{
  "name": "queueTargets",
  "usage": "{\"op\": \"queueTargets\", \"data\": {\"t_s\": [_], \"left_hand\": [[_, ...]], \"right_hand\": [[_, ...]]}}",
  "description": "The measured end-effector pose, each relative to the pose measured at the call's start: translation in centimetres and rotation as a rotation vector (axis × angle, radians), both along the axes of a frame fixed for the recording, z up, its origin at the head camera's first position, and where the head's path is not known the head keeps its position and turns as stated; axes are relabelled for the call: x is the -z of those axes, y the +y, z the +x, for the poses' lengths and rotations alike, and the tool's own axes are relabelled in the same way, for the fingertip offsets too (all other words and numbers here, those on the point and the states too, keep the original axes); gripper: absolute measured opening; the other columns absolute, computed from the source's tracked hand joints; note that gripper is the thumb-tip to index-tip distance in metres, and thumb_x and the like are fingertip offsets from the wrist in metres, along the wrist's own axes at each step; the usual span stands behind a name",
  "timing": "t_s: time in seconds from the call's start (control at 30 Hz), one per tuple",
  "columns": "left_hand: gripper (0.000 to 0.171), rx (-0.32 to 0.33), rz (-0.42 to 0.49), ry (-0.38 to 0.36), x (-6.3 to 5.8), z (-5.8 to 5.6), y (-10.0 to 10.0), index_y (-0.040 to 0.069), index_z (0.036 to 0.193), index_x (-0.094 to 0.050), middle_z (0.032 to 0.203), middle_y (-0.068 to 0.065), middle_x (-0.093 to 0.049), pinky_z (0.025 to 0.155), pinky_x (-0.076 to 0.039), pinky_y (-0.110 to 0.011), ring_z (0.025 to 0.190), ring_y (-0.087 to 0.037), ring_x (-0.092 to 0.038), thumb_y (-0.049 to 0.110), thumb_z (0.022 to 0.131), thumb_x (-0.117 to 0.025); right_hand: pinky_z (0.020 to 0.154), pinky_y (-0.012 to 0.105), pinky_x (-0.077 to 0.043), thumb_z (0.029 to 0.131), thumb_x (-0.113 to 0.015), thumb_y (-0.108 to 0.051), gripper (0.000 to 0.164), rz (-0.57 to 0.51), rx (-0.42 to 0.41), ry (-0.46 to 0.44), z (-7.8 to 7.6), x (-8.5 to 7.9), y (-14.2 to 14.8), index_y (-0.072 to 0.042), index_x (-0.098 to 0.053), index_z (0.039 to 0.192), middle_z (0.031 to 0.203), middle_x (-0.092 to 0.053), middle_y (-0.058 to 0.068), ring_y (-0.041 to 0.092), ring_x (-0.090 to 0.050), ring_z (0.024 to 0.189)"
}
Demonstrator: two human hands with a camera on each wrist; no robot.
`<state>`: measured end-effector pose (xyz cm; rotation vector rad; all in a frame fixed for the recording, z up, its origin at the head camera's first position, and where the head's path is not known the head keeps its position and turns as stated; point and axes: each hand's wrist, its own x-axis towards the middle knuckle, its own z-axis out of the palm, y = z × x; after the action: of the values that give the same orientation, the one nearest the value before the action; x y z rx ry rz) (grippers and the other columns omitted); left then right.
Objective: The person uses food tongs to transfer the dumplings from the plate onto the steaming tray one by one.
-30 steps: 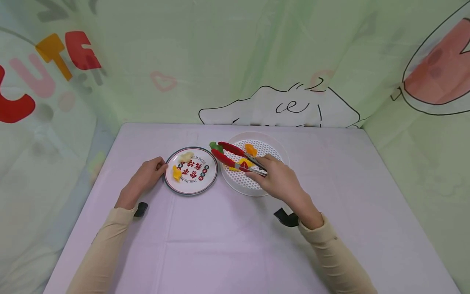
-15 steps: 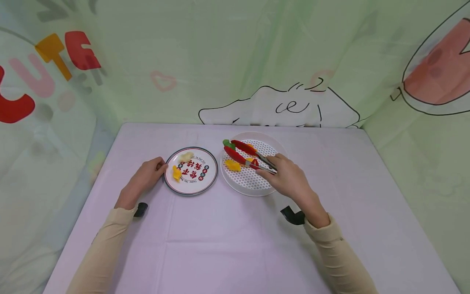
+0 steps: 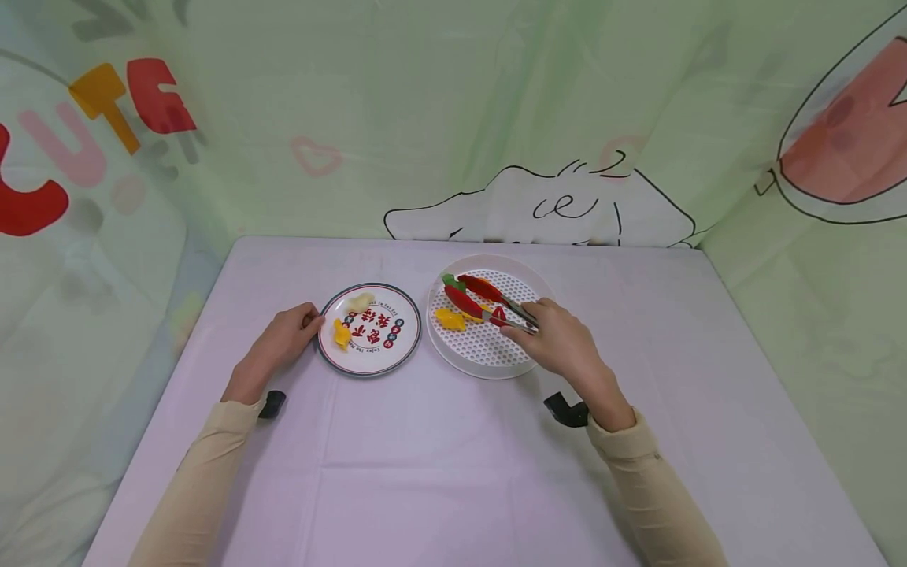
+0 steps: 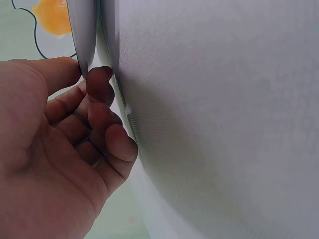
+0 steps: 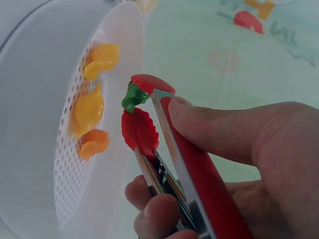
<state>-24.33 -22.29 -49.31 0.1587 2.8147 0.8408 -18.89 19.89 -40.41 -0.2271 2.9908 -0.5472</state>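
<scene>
My right hand (image 3: 560,339) grips red-tipped metal tongs (image 5: 192,179) above a round white perforated tray (image 3: 468,358). Between the red tong heads sits a small glossy green piece (image 5: 133,97), close over the tray's left part in the head view. On the tray lie yellow pieces (image 5: 89,110) and an orange piece (image 5: 93,143). My left hand (image 3: 285,339) pinches the left rim of a small printed plate (image 3: 368,358), thumb on top and a finger beneath. That plate bears a yellow piece (image 3: 342,335) and a cream-coloured piece (image 3: 360,303).
Plate and tray stand side by side on a table with a pale lilac cloth (image 3: 418,488). Behind the table's back edge hangs a pale green printed curtain (image 3: 425,118), which also runs along both sides.
My right hand has moved to the right with the tongs and the green piece, from the gap by the plate to over the tray. My left hand stays at the plate's rim.
</scene>
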Motion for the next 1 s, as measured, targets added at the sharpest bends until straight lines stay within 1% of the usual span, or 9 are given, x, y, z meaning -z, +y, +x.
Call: {"op": "queueTargets", "data": {"t_s": [0.23,0.4,0.67,0.83,1.0], "left_hand": [[0.026,0.011,0.005,-0.007,-0.2,0.1,0.0,-0.001,0.112,-0.058,0.086,-0.008,-0.057,0.070,-0.041,-0.032,0.080,-0.021,-0.052,0.023,0.107,-0.050],[0.026,0.013,0.009,-0.009,-0.3,0.2,0.1,-0.001,0.113,-0.058,0.087,-0.008,-0.058,0.071,-0.042,-0.032,0.081,-0.021,-0.052,0.023,0.106,-0.050],[0.025,0.001,0.011,-0.015,-0.5,0.3,0.1,0.000,0.112,-0.058,0.085,-0.008,-0.055,0.071,-0.040,-0.032,0.081,-0.021,-0.052,0.022,0.106,-0.050],[0.024,-0.001,0.006,-0.016,-0.6,0.4,0.2,0.000,0.112,-0.058,0.085,-0.008,-0.056,0.071,-0.041,-0.032,0.080,-0.021,-0.052,0.022,0.106,-0.050],[0.024,-0.001,0.011,-0.015,-0.5,0.3,0.2,-0.001,0.112,-0.058,0.085,-0.008,-0.057,0.070,-0.041,-0.032,0.080,-0.021,-0.052,0.021,0.106,-0.051]], "right_hand": [[0.062,0.032,-0.042,0.093,-0.069,-0.042,0.063,0.033,-0.002,-0.036,-1.2,0.5,0.0,0.006,-0.059,0.133,0.113,-0.065,0.021,0.028,-0.055,0.086],[0.061,0.030,-0.042,0.093,-0.068,-0.043,0.064,0.051,-0.007,-0.066,-1.7,0.8,0.0,0.007,-0.059,0.132,0.113,-0.065,0.021,0.027,-0.055,0.084],[0.056,0.029,-0.037,0.093,-0.070,-0.042,0.056,0.037,0.002,-0.107,-2.0,0.9,-0.2,0.004,-0.064,0.123,0.096,-0.060,0.014,0.024,-0.051,0.075],[0.056,0.030,-0.036,0.092,-0.070,-0.043,0.058,0.031,0.008,-0.113,-1.9,0.6,-0.2,0.005,-0.063,0.125,0.097,-0.060,0.015,0.024,-0.051,0.076],[0.057,0.030,-0.037,0.092,-0.069,-0.044,0.058,0.031,0.006,-0.105,-1.8,0.1,-0.1,0.005,-0.064,0.123,0.097,-0.060,0.015,0.025,-0.051,0.078]]}}
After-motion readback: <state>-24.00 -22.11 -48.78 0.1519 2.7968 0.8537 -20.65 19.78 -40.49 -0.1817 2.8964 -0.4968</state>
